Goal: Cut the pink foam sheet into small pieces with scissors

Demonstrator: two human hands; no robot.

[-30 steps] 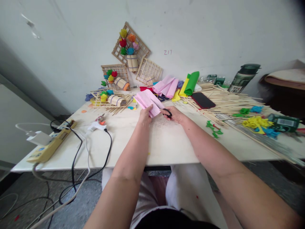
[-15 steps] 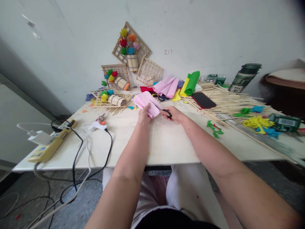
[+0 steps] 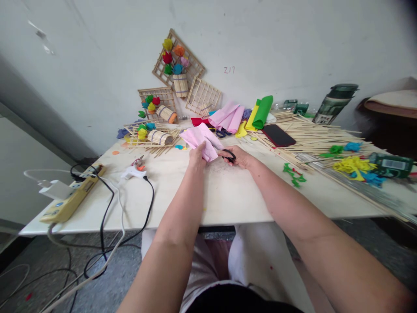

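1 pink sheet (image 3: 198, 135) juts mostly fwd of L grip (image 3: 197, 156).

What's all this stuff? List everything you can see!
table: 1, whitish, in front
held sheet: 1, pink, above the table
scissors: 1 held, black-handled, by the sheet
lattice panels: 4, wooden, back left
stick bundles: at least 3, pale, back left
flowers: many, mixed colours, near bundles
rolls: 2, yellow and green, back
folded sheet: count unclear, pink, back
sticks: many, pale, right
phone: 1, dark, back right
bottle: 1, green, back right
scraps: many, mixed colours, mostly right
corded tool: 1, white, left
power strip: 1, yellowish, left
cords: several, black and white, left
wall: 1, pale, behind
floor: 1, grey, below
left hand: 1, bare, holding sheet
right hand: 1, bare, holding scissors
arms: 2, bare, centre
legs: 2, pale trousers, below
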